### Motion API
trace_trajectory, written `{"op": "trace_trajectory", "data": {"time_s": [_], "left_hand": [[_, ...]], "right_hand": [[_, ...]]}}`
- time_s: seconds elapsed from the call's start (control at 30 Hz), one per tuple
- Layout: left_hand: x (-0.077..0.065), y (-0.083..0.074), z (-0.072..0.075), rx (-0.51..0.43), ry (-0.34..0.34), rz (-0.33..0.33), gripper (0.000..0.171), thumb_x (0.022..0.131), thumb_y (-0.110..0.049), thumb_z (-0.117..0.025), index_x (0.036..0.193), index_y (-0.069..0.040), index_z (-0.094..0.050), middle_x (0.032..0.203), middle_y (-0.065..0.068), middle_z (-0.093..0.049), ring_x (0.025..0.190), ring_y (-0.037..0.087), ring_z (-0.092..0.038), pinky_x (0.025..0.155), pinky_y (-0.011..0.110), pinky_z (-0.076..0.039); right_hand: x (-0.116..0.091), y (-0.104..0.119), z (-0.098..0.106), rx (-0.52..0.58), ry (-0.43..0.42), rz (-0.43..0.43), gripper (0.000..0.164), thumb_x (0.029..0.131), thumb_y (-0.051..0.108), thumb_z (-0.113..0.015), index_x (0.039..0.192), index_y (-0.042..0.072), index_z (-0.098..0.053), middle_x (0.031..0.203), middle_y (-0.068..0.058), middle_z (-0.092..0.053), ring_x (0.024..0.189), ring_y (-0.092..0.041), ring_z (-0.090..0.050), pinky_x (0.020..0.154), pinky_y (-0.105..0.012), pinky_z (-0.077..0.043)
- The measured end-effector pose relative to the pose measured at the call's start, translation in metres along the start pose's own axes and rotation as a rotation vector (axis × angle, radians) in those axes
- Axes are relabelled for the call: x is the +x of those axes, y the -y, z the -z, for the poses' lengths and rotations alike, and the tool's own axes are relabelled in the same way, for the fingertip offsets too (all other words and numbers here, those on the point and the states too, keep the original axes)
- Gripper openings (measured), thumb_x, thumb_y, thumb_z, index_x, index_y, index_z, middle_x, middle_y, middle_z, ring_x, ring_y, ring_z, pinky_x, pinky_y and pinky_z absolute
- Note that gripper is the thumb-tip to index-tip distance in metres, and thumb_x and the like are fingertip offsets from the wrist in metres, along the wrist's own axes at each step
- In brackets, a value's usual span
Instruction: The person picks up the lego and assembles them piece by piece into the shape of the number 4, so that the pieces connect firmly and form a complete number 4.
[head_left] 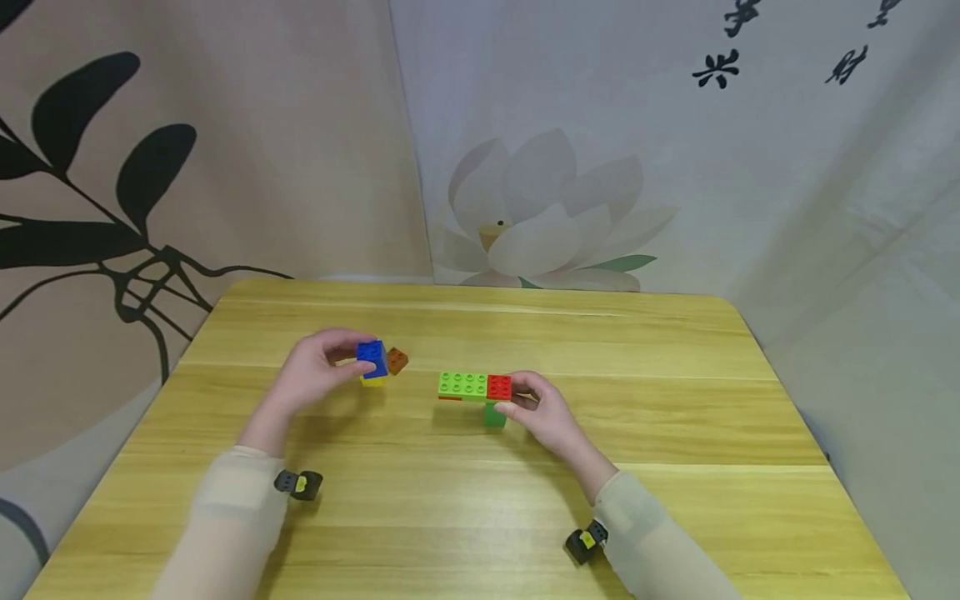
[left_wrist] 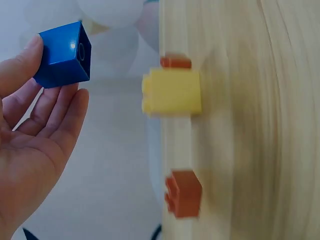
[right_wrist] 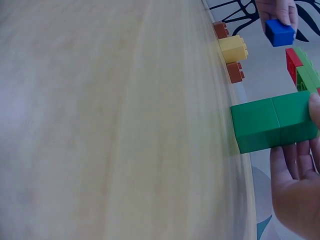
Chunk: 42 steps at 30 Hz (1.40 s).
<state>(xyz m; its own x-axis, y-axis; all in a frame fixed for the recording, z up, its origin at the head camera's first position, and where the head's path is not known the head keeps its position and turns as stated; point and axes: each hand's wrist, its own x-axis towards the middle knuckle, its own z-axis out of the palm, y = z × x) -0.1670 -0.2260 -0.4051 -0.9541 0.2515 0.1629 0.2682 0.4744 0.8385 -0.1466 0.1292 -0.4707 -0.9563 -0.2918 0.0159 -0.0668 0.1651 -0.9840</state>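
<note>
My left hand [head_left: 324, 367] pinches a blue brick [head_left: 371, 357] between thumb and fingers. In the left wrist view the blue brick [left_wrist: 62, 55] is held apart from a yellow brick [left_wrist: 175, 92], which sits by two orange-brown bricks, one nearer [left_wrist: 186, 195] and one farther [left_wrist: 176, 61]. My right hand [head_left: 546, 412] grips an assembled brick piece near its top. That piece has a long light green brick [head_left: 462, 384] beside a red brick [head_left: 499, 387], over two stacked dark green bricks [right_wrist: 275, 122]. Whether its base touches the table cannot be told.
The wooden table [head_left: 450, 517] spans the lower view, its far edge close to a printed curtain [head_left: 300, 167]. Small black cameras hang at the left wrist [head_left: 300, 484] and the right wrist [head_left: 585, 542]. Only one orange-brown brick [head_left: 397, 360] shows from the head.
</note>
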Motion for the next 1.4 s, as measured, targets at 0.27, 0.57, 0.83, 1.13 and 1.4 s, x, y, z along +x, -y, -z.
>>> {"op": "trace_trajectory", "data": {"time_s": [0.27, 0.57, 0.83, 1.13, 1.4], "left_hand": [[0.009, -0.027, -0.02, -0.038, 0.028, -0.037, 0.035, 0.088, -0.008, -0.076, 0.12, 0.003, -0.066, 0.119, 0.018, -0.063, 0.107, 0.034, -0.062, 0.092, 0.045, -0.053], [0.024, -0.057, -0.041, -0.059, 0.042, -0.106, 0.034, 0.087, -0.007, -0.077, 0.118, 0.002, -0.068, 0.112, 0.017, -0.067, 0.097, 0.029, -0.066, 0.083, 0.041, -0.057], [0.033, -0.081, -0.068, -0.083, 0.074, -0.191, 0.034, 0.084, -0.006, -0.079, 0.116, 0.001, -0.069, 0.107, 0.014, -0.069, 0.093, 0.026, -0.067, 0.086, 0.046, -0.056], [0.039, -0.092, -0.093, -0.117, 0.093, -0.214, 0.034, 0.084, -0.007, -0.079, 0.116, -0.001, -0.07, 0.107, 0.01, -0.069, 0.094, 0.022, -0.066, 0.087, 0.041, -0.056], [0.041, -0.092, -0.109, -0.126, 0.113, -0.247, 0.031, 0.085, -0.007, -0.078, 0.114, -0.001, -0.071, 0.104, 0.008, -0.068, 0.091, 0.019, -0.066, 0.083, 0.03, -0.057]], "right_hand": [[0.001, 0.001, -0.001, 0.01, -0.008, -0.005, 0.036, 0.089, 0.003, -0.073, 0.122, -0.003, -0.06, 0.121, -0.016, -0.06, 0.114, -0.03, -0.057, 0.096, -0.03, -0.05], [-0.007, 0.026, -0.002, 0.0, -0.005, -0.03, 0.035, 0.089, -0.004, -0.07, 0.121, -0.008, -0.058, 0.119, -0.019, -0.06, 0.115, -0.037, -0.056, 0.096, -0.031, -0.05], [-0.009, 0.032, -0.003, 0.002, -0.005, -0.027, 0.034, 0.089, -0.004, -0.07, 0.121, -0.009, -0.058, 0.119, -0.02, -0.06, 0.115, -0.037, -0.056, 0.098, -0.032, -0.05], [0.001, 0.003, -0.001, 0.005, -0.006, 0.017, 0.033, 0.089, -0.001, -0.072, 0.119, -0.005, -0.06, 0.119, -0.017, -0.061, 0.114, -0.034, -0.057, 0.102, -0.043, -0.047], [0.001, 0.003, 0.0, -0.005, 0.0, 0.018, 0.034, 0.09, 0.005, -0.073, 0.121, -0.003, -0.061, 0.12, -0.016, -0.061, 0.116, -0.031, -0.057, 0.103, -0.043, -0.046]]}}
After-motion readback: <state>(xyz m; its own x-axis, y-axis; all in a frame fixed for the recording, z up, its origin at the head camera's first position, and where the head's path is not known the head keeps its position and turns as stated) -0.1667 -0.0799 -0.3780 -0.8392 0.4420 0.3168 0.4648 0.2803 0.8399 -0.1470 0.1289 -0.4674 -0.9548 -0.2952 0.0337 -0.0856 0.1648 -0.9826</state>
